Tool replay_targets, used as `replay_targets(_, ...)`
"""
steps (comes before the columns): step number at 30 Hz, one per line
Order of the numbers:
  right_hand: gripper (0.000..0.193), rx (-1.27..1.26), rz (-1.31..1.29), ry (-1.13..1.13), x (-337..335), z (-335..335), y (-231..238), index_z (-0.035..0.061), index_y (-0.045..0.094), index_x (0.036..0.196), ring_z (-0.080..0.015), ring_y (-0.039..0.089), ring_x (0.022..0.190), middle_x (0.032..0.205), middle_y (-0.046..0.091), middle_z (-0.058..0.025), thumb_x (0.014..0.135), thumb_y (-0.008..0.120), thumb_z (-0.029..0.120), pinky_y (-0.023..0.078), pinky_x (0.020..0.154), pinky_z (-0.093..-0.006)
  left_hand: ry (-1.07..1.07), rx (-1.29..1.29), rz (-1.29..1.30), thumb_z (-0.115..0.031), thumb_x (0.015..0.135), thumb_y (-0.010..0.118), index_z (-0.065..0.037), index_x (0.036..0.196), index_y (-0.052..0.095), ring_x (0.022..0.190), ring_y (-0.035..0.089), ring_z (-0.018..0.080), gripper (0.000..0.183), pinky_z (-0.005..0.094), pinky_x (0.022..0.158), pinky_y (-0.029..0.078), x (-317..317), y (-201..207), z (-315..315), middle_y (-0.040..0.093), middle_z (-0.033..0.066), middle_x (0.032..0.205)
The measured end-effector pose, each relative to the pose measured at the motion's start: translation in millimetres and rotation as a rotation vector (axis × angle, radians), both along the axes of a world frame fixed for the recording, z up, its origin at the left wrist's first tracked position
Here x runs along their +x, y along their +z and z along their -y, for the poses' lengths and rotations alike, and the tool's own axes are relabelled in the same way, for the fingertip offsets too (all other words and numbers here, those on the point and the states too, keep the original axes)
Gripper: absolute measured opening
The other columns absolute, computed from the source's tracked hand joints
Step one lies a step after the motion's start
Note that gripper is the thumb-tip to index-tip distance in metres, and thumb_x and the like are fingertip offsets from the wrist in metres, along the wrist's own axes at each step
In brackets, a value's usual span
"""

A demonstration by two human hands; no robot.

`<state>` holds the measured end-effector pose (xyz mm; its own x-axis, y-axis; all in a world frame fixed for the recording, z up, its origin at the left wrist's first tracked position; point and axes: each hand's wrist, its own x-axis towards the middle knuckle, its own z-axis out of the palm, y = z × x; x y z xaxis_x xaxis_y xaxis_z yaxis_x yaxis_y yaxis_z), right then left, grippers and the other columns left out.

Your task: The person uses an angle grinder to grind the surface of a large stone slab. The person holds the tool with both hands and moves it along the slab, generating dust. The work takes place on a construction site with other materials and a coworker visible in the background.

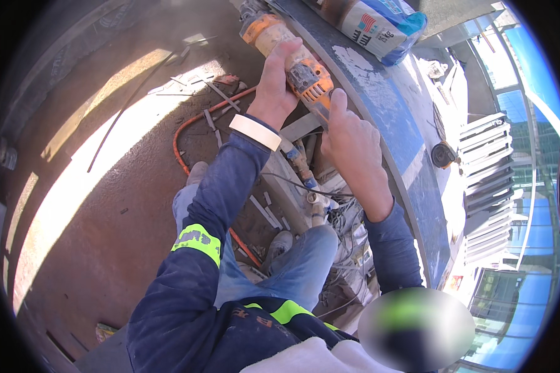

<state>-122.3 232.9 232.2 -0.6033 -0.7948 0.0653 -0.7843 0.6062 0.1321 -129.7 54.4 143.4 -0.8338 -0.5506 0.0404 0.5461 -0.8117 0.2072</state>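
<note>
My left hand [277,84] is closed around the middle of an orange and grey dusty power tool [310,78]. The thumb lies over its upper side, but the other fingers are mostly hidden under the body. My right hand [353,137] is curled at the near end of the tool, one digit lying along it; how tightly it grips, I cannot tell.

The tool is at the far side, in front of me, just beside a long dark grey slab [429,205]. Its far end is cut off by the edge of view and the air there is dusty, so I cannot make out what is fitted on it.

To the far right, a white and blue plastic bag [376,28] lies on the slab, carrying dark printed letters and a small striped flag; its far part is cut off. An orange hose [176,133] curves on the floor at left and passes behind my left arm. Near right, a blurred oval patch hides what is there.
</note>
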Motion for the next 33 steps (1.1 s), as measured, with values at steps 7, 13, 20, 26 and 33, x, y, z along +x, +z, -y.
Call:
replay_targets(7, 0.059, 0.015, -0.012, -0.059, 14.8, -40.3, 5.0, 0.0030, 0.042, 0.143, -0.0522, 0.075, 0.083, 0.094, 0.076, -0.0292, 0.089, 0.068, 0.004, 0.058, 0.072, -0.0618, -0.002, 0.037, 0.037, -0.031, 0.094, 0.082, 0.000, 0.132, 0.051, 0.106, 0.075, 0.0315, 0.058, 0.0478, 0.093, 0.066, 27.7, 14.6, -52.0, 0.067, 0.0176, 0.116)
replay_targets(13, 0.059, -0.027, -0.011, -0.008, 7.7, -34.1, 1.1, 0.0028, 0.041, 0.141, -0.0538, 0.074, 0.082, 0.091, 0.075, -0.0298, 0.087, 0.066, 0.003, 0.056, 0.073, -0.0644, 0.018, -0.030, 0.030, -0.033, 0.094, 0.080, 0.001, 0.127, 0.053, 0.114, 0.073, 0.0357, 0.055, 0.0476, 0.101, 0.063, 23.5, 12.3, -41.6, 0.067, 0.0202, 0.118)
replay_targets(20, 0.055, -0.036, -0.035, 0.024, -2.5, -12.1, -4.7, 0.0019, 0.042, 0.137, -0.0537, 0.074, 0.081, 0.089, 0.075, -0.0301, 0.087, 0.065, 0.001, 0.057, 0.072, -0.0642, 0.045, -0.036, -0.021, -0.028, 0.093, 0.081, -0.005, 0.124, 0.055, 0.097, 0.075, 0.0264, 0.046, 0.0437, 0.087, 0.066, 4.7, 0.1, -15.5, 0.067, 0.0125, 0.108)
replay_targets(26, 0.059, 0.025, -0.060, 0.047, -5.3, 4.7, -6.6, -0.0037, 0.044, 0.146, -0.0448, 0.078, 0.078, 0.088, 0.076, -0.0226, 0.092, 0.067, 0.005, 0.061, 0.068, -0.0559, 0.009, 0.001, -0.026, -0.026, 0.092, 0.082, -0.006, 0.123, 0.054, 0.095, 0.075, 0.0265, 0.047, 0.0453, 0.085, 0.067, -3.9, -3.6, 7.1, 0.067, 0.0117, 0.106)
replay_targets(33, 0.057, 0.005, -0.009, -0.037, 7.5, -19.3, 1.0, 0.0020, 0.043, 0.140, -0.0514, 0.076, 0.083, 0.091, 0.077, -0.0284, 0.090, 0.070, 0.006, 0.058, 0.074, -0.0624, -0.016, -0.009, 0.022, -0.031, 0.095, 0.079, 0.003, 0.137, 0.046, 0.124, 0.069, 0.0392, 0.063, 0.0508, 0.106, 0.062, 10.2, -0.2, -22.8, 0.063, 0.0256, 0.129)
